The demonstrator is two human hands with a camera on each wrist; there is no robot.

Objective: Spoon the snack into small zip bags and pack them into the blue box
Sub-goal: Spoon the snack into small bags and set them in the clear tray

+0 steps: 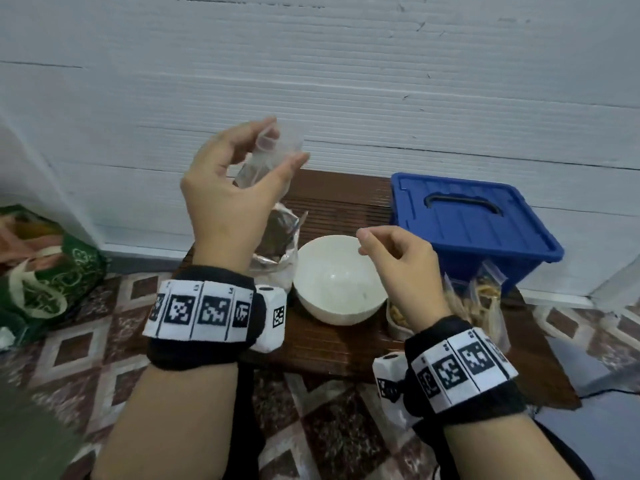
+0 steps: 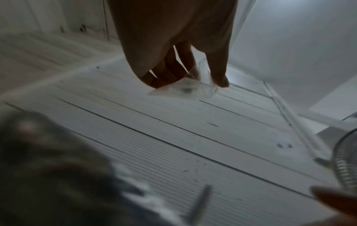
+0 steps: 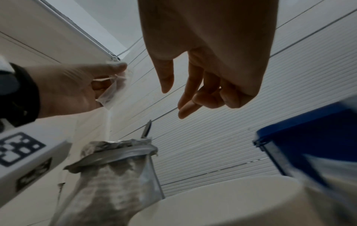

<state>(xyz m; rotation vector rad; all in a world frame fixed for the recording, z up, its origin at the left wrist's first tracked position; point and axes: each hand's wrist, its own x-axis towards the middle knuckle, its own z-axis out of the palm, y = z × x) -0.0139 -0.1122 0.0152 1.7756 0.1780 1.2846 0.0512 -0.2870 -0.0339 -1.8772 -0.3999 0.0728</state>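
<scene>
My left hand (image 1: 282,147) is raised above the low table and pinches a small clear zip bag (image 1: 258,169) at its top; the bag looks empty. The left wrist view shows the same bag (image 2: 185,89) between thumb and fingers. My right hand (image 1: 363,243) hovers over the right rim of the white bowl (image 1: 337,282), fingers loosely curled and holding nothing. An opened foil snack bag (image 1: 277,244) stands left of the bowl, with a spoon handle (image 3: 146,128) sticking out of it. The blue box (image 1: 474,223) sits at the back right with its lid on.
Several filled zip bags (image 1: 485,299) lie in front of the blue box, partly behind my right wrist. The dark wooden table (image 1: 346,348) stands against a white ribbed wall. A green patterned bag (image 1: 52,271) sits on the tiled floor at the left.
</scene>
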